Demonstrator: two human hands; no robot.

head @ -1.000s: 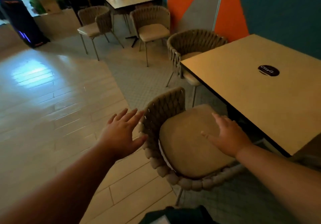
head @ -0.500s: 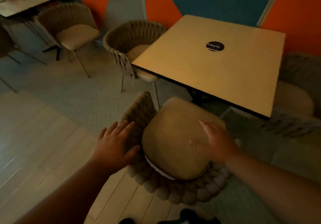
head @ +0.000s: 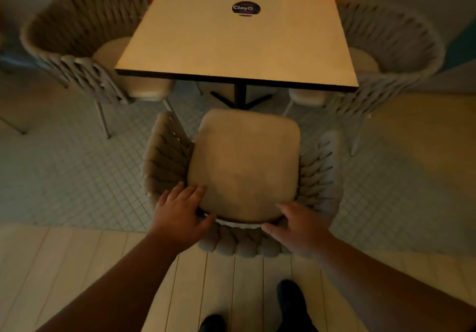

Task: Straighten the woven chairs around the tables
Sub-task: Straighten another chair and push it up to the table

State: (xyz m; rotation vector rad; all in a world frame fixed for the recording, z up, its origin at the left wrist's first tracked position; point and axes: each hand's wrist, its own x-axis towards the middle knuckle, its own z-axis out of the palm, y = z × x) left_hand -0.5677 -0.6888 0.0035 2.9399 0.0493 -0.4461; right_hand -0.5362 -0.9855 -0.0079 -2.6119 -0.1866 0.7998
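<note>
A woven chair (head: 244, 172) with a beige seat cushion stands right below me, its seat facing the square wooden table (head: 239, 40). My left hand (head: 180, 215) rests on the left rear part of its curved woven backrest, fingers spread over the rim. My right hand (head: 298, 226) lies on the right rear part of the same backrest, fingers wrapped over the rim. The chair's front edge sits just short of the table's near edge.
A second woven chair (head: 82, 48) is tucked at the table's left side and a third (head: 394, 48) at its right side. The table's black pedestal base (head: 240, 97) stands on small grey tiles. My shoes (head: 291, 295) are on pale floorboards behind the chair.
The chair has swung from angled to square with the table. I have moved behind it, and both hands have shifted from its side and seat onto the rear of the backrest.
</note>
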